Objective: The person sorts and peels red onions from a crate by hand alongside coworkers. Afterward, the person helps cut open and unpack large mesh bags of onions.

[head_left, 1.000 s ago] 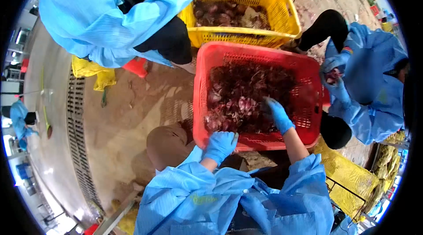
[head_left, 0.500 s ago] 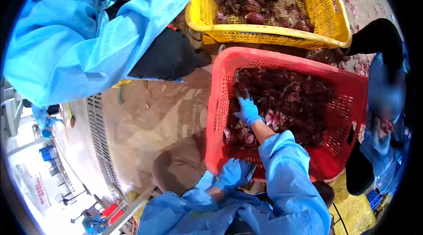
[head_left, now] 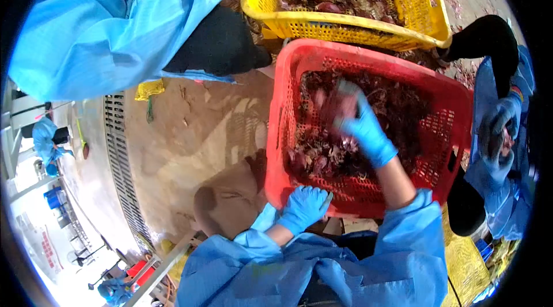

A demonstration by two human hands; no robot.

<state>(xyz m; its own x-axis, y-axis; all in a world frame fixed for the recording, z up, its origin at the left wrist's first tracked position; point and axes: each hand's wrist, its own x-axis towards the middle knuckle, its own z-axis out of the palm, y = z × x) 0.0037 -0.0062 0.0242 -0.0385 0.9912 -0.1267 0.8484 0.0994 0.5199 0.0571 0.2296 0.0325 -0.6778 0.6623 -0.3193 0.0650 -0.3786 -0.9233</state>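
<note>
Right fingers [head_left: 362, 106] around blurred onion [head_left: 342, 107], red crate [head_left: 277, 134].

One red crate [head_left: 276, 128] and one yellow crate [head_left: 345, 27] — two in all — hold purple bulbs [head_left: 320, 163] too jumbled to count. The wearer's two gloved hands [head_left: 368, 134] and two nearby co-workers [head_left: 109, 48] appear.

Upper left: co-worker in light-blue smock [head_left: 115, 36], dark trouser leg [head_left: 219, 42]. Top, right of centre: yellow perforated plastic crate [head_left: 357, 27]. Left of centre: long slotted drain grate [head_left: 118, 157] in tan floor [head_left: 173, 157]; yellow mesh bag [head_left: 148, 89] near its upper end. Left edge: distant worker in blue [head_left: 45, 137] near green-handled tool [head_left: 81, 132]. Lower left: blue bin [head_left: 53, 196], red object [head_left: 141, 272]. Right edge: second co-worker in blue [head_left: 502, 209]. Lower right: yellow mesh sacking [head_left: 466, 264].
</note>
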